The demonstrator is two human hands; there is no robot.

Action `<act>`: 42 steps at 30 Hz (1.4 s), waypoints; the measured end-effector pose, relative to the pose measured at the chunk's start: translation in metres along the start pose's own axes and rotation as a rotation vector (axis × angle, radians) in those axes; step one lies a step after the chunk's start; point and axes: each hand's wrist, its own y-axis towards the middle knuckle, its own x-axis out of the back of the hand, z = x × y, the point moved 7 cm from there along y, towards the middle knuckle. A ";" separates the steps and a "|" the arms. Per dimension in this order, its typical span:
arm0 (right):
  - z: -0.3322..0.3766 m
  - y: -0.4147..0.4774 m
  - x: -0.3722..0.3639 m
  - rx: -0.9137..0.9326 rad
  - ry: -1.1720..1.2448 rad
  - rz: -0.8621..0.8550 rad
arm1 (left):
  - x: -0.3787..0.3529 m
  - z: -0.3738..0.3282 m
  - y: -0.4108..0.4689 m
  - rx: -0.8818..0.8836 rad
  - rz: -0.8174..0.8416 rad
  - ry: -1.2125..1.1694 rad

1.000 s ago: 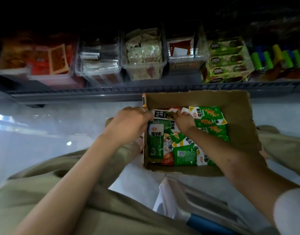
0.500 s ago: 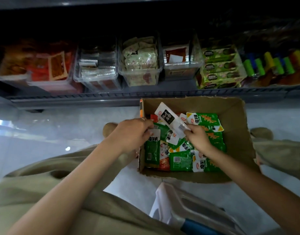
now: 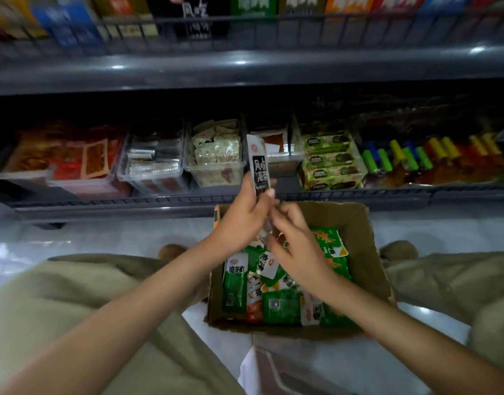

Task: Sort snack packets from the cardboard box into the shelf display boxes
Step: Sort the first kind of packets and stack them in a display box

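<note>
A grey shelf [image 3: 245,69] spans the far side, with clear display boxes [image 3: 216,172] along its lower tier. Nearer, the cardboard box [image 3: 359,252] holds green packets [image 3: 282,306]. Above its far edge the left grip [image 3: 245,218] clasps a black-and-white packet [image 3: 258,166] upright. The right grip [image 3: 296,249] curls at the packet's lower end; I cannot tell whether it pinches.

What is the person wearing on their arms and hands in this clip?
Nothing shows: the left hand and right hand are ungloved, both forearms bare to the frame edge, no sleeve, watch or bracelet. A ring cannot be made out.
</note>
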 end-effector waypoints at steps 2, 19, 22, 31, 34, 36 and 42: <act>0.009 0.014 0.015 0.009 -0.004 0.067 | 0.009 -0.029 0.012 -0.120 -0.082 0.018; 0.122 0.188 0.131 0.061 0.476 -0.114 | 0.126 -0.148 0.055 -0.492 -0.638 0.251; 0.134 0.210 0.141 0.124 0.338 -0.165 | 0.134 -0.150 0.061 -0.483 -0.671 0.390; 0.187 0.267 0.175 0.471 0.160 -0.468 | 0.154 -0.157 0.087 -0.507 -0.903 0.788; 0.175 0.296 0.170 0.387 0.214 -0.478 | 0.158 -0.156 0.095 -0.472 -0.937 0.879; 0.164 0.314 0.167 0.322 0.204 -0.481 | 0.162 -0.153 0.101 -0.434 -0.912 0.843; 0.152 0.337 0.152 0.342 0.024 -0.416 | 0.164 -0.150 0.111 -0.442 -0.877 0.731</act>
